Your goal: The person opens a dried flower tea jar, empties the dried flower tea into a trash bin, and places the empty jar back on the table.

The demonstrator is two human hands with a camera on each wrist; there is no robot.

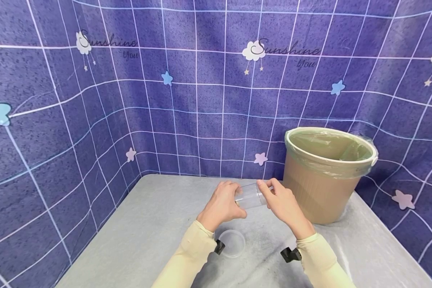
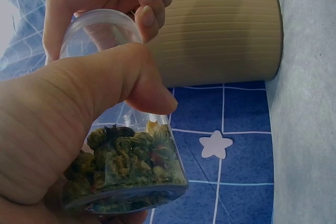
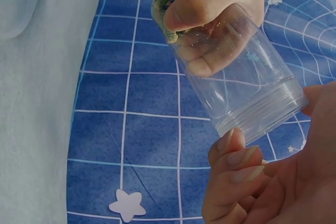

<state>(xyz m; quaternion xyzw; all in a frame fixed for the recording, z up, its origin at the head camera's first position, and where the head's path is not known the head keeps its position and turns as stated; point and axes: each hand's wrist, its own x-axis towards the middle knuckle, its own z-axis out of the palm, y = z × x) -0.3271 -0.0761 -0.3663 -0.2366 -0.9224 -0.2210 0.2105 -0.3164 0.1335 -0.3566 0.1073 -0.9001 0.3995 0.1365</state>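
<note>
Purple checked cloth (image 1: 209,100) hung behind a grey table (image 1: 147,224), a lined bin (image 1: 317,196) near its right edge. Above it, toward the back edge, someone's left hand (image 1: 222,203) gripped a clear jar (image 1: 251,197) while the right hand (image 1: 283,201) pinched its rim (image 3: 265,109). Working at that end seemed the step in hand; a steady twist looked called for next. The jar tilted, see-through, with dried greenish buds (image 2: 131,156) at its base.

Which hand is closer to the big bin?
Right. The right hand is at the jar's rim, by the bin's left side; the left hand is farther left, gripping the jar's filled end.
</note>
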